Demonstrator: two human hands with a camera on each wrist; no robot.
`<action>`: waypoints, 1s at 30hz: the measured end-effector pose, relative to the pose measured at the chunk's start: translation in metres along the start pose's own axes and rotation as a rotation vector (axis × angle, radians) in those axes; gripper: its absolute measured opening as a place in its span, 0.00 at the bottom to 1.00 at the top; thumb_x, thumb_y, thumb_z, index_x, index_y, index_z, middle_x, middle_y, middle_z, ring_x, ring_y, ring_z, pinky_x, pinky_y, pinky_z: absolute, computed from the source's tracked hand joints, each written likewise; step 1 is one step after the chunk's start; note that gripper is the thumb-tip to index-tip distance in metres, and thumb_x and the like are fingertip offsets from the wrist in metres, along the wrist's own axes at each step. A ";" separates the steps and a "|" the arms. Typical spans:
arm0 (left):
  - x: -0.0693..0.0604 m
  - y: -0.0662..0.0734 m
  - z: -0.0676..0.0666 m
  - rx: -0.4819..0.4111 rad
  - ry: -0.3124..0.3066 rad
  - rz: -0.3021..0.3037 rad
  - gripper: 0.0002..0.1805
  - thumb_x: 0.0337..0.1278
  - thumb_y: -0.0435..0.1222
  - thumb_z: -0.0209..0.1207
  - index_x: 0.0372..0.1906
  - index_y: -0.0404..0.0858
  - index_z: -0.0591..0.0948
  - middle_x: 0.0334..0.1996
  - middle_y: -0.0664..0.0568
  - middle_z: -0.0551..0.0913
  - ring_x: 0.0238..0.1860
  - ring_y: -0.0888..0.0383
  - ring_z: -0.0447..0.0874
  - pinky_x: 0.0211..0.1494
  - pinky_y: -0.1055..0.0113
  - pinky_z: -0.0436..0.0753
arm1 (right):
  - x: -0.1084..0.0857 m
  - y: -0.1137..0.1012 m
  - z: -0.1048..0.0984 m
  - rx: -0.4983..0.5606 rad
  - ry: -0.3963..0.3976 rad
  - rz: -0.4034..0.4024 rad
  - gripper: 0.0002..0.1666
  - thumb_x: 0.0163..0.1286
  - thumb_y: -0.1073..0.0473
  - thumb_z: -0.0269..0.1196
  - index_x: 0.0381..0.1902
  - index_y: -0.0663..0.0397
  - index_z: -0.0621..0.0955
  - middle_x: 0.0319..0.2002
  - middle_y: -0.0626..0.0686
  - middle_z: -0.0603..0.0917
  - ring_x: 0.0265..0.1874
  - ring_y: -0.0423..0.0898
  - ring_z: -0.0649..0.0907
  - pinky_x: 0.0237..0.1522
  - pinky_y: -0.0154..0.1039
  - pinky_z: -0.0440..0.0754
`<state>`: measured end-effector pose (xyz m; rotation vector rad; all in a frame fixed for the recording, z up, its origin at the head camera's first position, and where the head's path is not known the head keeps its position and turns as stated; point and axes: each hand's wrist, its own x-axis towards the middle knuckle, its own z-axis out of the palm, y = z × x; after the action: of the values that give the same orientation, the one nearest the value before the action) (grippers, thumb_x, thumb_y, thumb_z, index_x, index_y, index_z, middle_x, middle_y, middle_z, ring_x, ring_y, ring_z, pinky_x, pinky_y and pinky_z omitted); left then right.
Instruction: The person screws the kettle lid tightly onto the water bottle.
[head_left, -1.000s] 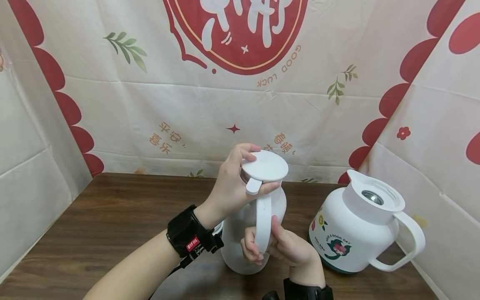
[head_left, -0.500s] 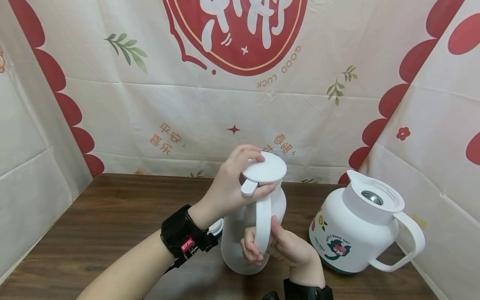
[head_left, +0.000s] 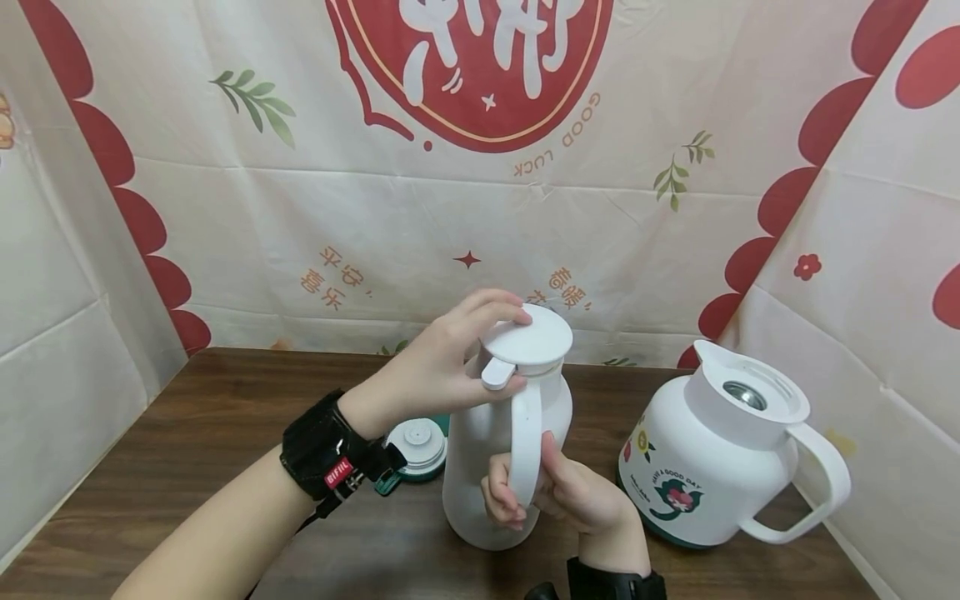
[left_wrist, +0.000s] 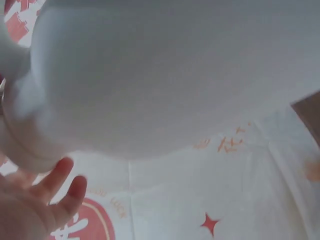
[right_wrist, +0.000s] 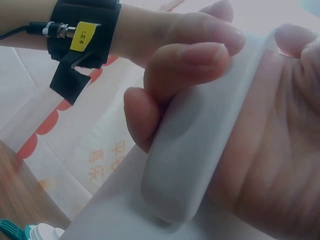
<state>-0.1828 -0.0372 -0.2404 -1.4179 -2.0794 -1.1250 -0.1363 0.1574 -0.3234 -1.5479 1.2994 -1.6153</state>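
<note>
A plain white thermos jug (head_left: 480, 467) stands upright on the table. Its round white lid (head_left: 536, 337) sits on the neck, with a short lever pointing toward the handle side. My left hand (head_left: 442, 354) holds the lid from the left, fingers at its far edge and thumb below the lever. In the left wrist view, fingertips (left_wrist: 62, 170) reach the jug's rim. My right hand (head_left: 581, 496) grips the jug's handle (head_left: 527, 433); curled fingers and thumb around it show in the right wrist view (right_wrist: 187, 65).
A second white thermos jug (head_left: 705, 450), with printed pictures and no lid, stands close on the right. Behind my left wrist lies a white and green lid (head_left: 417, 443) on the wooden table (head_left: 225, 433). A printed cloth (head_left: 315, 200) hangs behind the table.
The lid has turned slightly, its lever shifting left. My left wrist has moved left and the thumb has slid back toward the lever, uncovering the white and green lid. My right hand stays put.
</note>
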 end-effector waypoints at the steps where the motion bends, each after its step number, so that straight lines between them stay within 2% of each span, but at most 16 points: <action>1: -0.001 0.000 -0.003 -0.005 -0.028 -0.009 0.27 0.49 0.33 0.67 0.57 0.37 0.74 0.61 0.49 0.69 0.48 0.61 0.73 0.43 0.65 0.76 | 0.000 0.000 0.000 0.001 0.002 0.001 0.43 0.71 0.36 0.12 0.30 0.67 0.61 0.24 0.61 0.61 0.23 0.54 0.64 0.26 0.44 0.65; 2: -0.001 0.000 -0.006 -0.007 -0.054 -0.017 0.28 0.49 0.31 0.66 0.59 0.38 0.73 0.62 0.51 0.68 0.43 0.62 0.73 0.39 0.66 0.76 | 0.000 0.000 0.000 0.000 0.003 0.002 0.43 0.71 0.36 0.13 0.30 0.67 0.61 0.24 0.61 0.61 0.23 0.54 0.64 0.26 0.44 0.65; 6: -0.002 0.001 -0.017 -0.044 -0.150 -0.041 0.33 0.49 0.23 0.60 0.64 0.40 0.71 0.64 0.55 0.65 0.41 0.63 0.71 0.34 0.67 0.74 | 0.001 0.000 0.001 0.003 0.006 0.003 0.43 0.71 0.36 0.13 0.30 0.67 0.61 0.24 0.61 0.61 0.22 0.54 0.64 0.26 0.44 0.65; 7: -0.002 0.001 -0.019 -0.038 -0.167 -0.036 0.33 0.50 0.23 0.58 0.65 0.40 0.71 0.65 0.55 0.65 0.43 0.64 0.71 0.36 0.67 0.74 | 0.001 0.000 0.001 0.004 0.009 0.004 0.43 0.71 0.36 0.13 0.30 0.67 0.62 0.23 0.61 0.61 0.23 0.54 0.64 0.26 0.44 0.65; 9: -0.001 0.000 -0.023 -0.041 -0.197 -0.032 0.33 0.52 0.22 0.55 0.66 0.40 0.70 0.66 0.54 0.65 0.54 0.63 0.68 0.42 0.66 0.74 | 0.001 -0.001 0.001 0.005 0.008 0.003 0.43 0.71 0.36 0.13 0.30 0.67 0.61 0.23 0.61 0.61 0.23 0.54 0.64 0.26 0.44 0.65; 11: 0.000 0.001 -0.027 -0.033 -0.222 -0.038 0.33 0.52 0.21 0.53 0.66 0.40 0.71 0.66 0.53 0.66 0.58 0.63 0.67 0.47 0.65 0.74 | 0.001 -0.001 0.001 0.005 0.009 0.004 0.43 0.71 0.36 0.13 0.30 0.67 0.61 0.23 0.61 0.61 0.23 0.54 0.64 0.26 0.44 0.64; 14: 0.004 0.004 -0.032 -0.029 -0.255 -0.085 0.30 0.55 0.24 0.52 0.66 0.41 0.72 0.66 0.54 0.66 0.62 0.64 0.64 0.55 0.62 0.72 | 0.001 -0.001 0.000 0.006 0.006 0.005 0.43 0.71 0.36 0.13 0.30 0.67 0.61 0.24 0.61 0.61 0.23 0.54 0.64 0.26 0.44 0.64; 17: 0.009 0.008 -0.036 -0.033 -0.275 -0.132 0.25 0.59 0.30 0.52 0.63 0.43 0.74 0.64 0.57 0.68 0.61 0.65 0.66 0.58 0.59 0.72 | 0.001 -0.001 0.000 0.009 0.007 0.008 0.43 0.71 0.36 0.13 0.30 0.67 0.61 0.24 0.61 0.61 0.23 0.54 0.63 0.26 0.44 0.64; 20: 0.016 0.012 -0.039 -0.009 -0.290 -0.158 0.19 0.63 0.37 0.54 0.59 0.44 0.77 0.59 0.59 0.72 0.56 0.65 0.69 0.56 0.60 0.74 | 0.000 -0.001 0.000 0.008 0.013 0.009 0.43 0.71 0.36 0.13 0.30 0.67 0.61 0.24 0.61 0.62 0.23 0.54 0.64 0.26 0.44 0.65; 24: 0.028 0.018 -0.043 0.094 -0.324 -0.174 0.17 0.63 0.46 0.58 0.53 0.43 0.79 0.53 0.57 0.76 0.52 0.63 0.72 0.53 0.61 0.75 | 0.000 -0.001 0.001 0.005 0.016 0.008 0.43 0.71 0.36 0.13 0.30 0.67 0.62 0.24 0.61 0.62 0.23 0.54 0.64 0.26 0.44 0.65; 30: 0.050 0.027 -0.046 0.193 -0.401 -0.207 0.18 0.57 0.48 0.63 0.49 0.43 0.81 0.47 0.57 0.79 0.47 0.62 0.74 0.51 0.64 0.75 | 0.000 0.000 0.000 0.006 0.017 0.003 0.43 0.72 0.36 0.13 0.31 0.67 0.62 0.24 0.61 0.62 0.23 0.53 0.64 0.26 0.44 0.65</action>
<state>-0.1852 -0.0397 -0.1676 -1.4507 -2.5838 -0.7237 -0.1358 0.1575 -0.3233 -1.5312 1.3046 -1.6322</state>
